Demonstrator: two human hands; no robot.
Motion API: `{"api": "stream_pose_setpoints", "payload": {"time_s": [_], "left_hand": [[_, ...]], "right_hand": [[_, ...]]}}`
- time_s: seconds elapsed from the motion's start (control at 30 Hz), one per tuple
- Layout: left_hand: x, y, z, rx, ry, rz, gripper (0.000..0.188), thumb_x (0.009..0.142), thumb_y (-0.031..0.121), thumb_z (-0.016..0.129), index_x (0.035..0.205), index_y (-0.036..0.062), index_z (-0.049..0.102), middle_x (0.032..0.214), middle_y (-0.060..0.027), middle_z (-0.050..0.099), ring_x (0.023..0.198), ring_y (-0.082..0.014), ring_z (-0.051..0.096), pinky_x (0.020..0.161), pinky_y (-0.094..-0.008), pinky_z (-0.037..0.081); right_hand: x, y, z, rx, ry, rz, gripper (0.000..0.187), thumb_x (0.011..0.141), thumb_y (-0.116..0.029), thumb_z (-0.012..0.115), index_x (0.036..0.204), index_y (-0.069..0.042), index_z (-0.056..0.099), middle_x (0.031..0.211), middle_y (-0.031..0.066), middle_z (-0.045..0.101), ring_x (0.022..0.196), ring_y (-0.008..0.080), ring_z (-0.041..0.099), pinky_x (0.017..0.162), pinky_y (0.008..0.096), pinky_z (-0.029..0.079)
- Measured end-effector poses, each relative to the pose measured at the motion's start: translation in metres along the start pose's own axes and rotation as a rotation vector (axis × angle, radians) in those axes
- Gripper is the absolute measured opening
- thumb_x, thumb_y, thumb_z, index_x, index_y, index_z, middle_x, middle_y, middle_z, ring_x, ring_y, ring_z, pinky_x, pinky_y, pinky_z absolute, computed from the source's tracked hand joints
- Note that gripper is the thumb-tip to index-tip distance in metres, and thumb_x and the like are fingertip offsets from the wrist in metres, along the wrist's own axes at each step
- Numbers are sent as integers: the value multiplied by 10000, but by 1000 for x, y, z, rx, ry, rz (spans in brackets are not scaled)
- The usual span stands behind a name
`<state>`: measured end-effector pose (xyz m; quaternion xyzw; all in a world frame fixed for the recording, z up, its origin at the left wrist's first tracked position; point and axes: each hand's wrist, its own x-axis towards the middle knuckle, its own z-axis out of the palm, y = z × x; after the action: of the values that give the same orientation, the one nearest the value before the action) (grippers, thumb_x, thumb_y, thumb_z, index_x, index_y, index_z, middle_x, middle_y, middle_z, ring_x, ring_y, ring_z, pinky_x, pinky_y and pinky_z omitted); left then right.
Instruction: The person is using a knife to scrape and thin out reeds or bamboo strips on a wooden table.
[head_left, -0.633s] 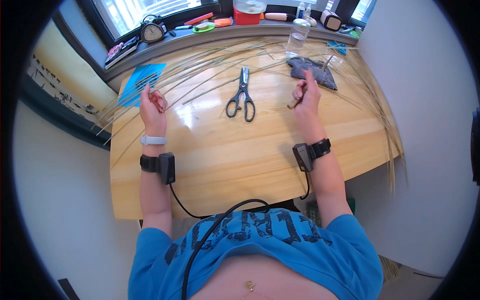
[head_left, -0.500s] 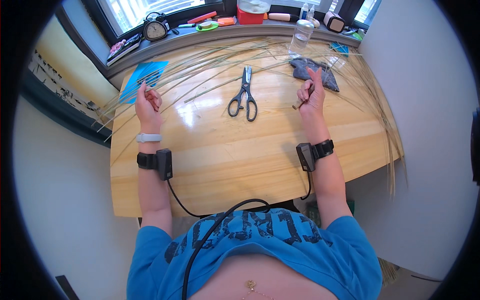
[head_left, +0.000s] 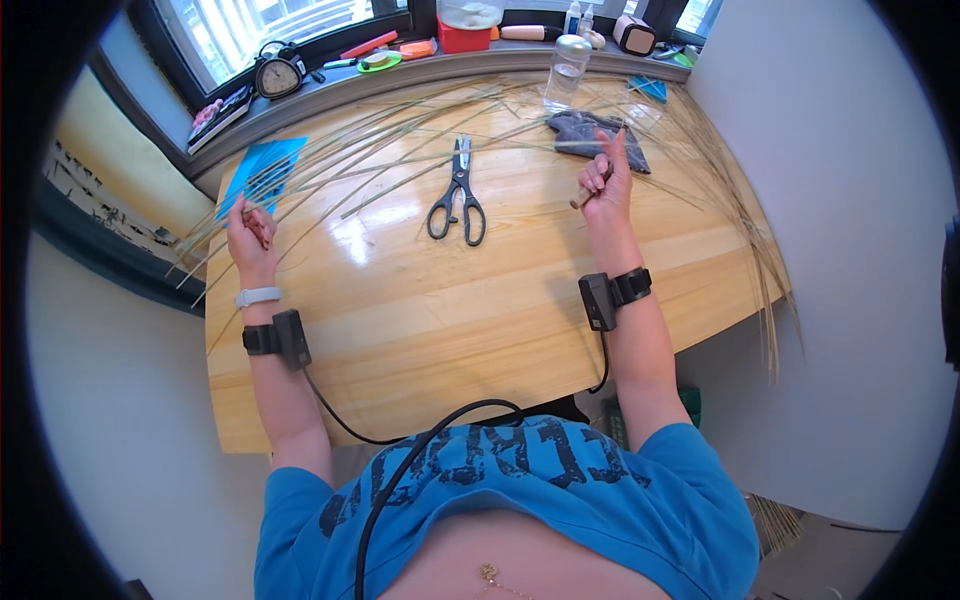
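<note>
My left hand point(head_left: 252, 238) is closed at the left side of the table, fingers curled beside the ends of long, thin, pale straw-like strips point(head_left: 390, 135). What it grips, if anything, is hidden. My right hand point(head_left: 610, 190) is closed around a short brown stick-like piece point(head_left: 580, 202), whose end pokes out below the fingers. Its thumb and forefinger reach up in front of a dark grey plastic packet point(head_left: 572, 130), close to one strip running across the table. Between my hands lie black-handled scissors point(head_left: 460, 190), points away from me. Under the strips at left is a blue sheet point(head_left: 240, 175).
A clear lidded jar point(head_left: 565, 85) stands at the back, with a small blue packet point(head_left: 650, 88) right of it. More strips point(head_left: 755, 240) hang over the table's right edge. The windowsill holds an alarm clock point(head_left: 278, 75) and a red-based container point(head_left: 465, 35). Cables run from both wristbands.
The whole view has shifted, so the table things sit further left. My left hand has moved left and toward me. My right hand keeps its grip and has moved slightly right relative to the scissors.
</note>
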<state>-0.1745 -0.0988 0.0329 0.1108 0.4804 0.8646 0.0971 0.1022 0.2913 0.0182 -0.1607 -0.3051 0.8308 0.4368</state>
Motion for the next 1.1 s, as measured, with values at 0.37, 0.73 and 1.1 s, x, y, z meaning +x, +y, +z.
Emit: {"api": "stream_pose_setpoints", "payload": {"time_s": [0.37, 0.73, 1.1], "left_hand": [[9, -1, -21, -67, -128, 154, 424, 951, 454, 471, 780, 85, 590, 509, 8, 416, 418, -84, 370, 405, -233, 261], [-61, -12, 88, 349, -548, 123, 464, 892, 189, 585, 1308, 35, 452, 679, 27, 482, 574, -54, 445, 530, -193, 364], [-98, -58, 112, 682, -876, 426, 267, 899, 84, 591, 1162, 54, 624, 953, -75, 659, 766, -140, 588, 699, -248, 480]], "right_hand": [[4, 13, -9, 47, 60, 78, 149, 867, -229, 623, 804, -101, 578, 604, -35, 528, 392, 59, 351, 369, 211, 247], [-22, 52, 13, 178, -30, 426, 121, 851, -171, 572, 780, -74, 565, 608, -4, 542, 396, 65, 374, 355, 203, 290], [-68, 92, 37, 81, -65, 798, 167, 887, -213, 572, 801, -71, 553, 623, 15, 577, 432, 71, 423, 377, 203, 328]]}}
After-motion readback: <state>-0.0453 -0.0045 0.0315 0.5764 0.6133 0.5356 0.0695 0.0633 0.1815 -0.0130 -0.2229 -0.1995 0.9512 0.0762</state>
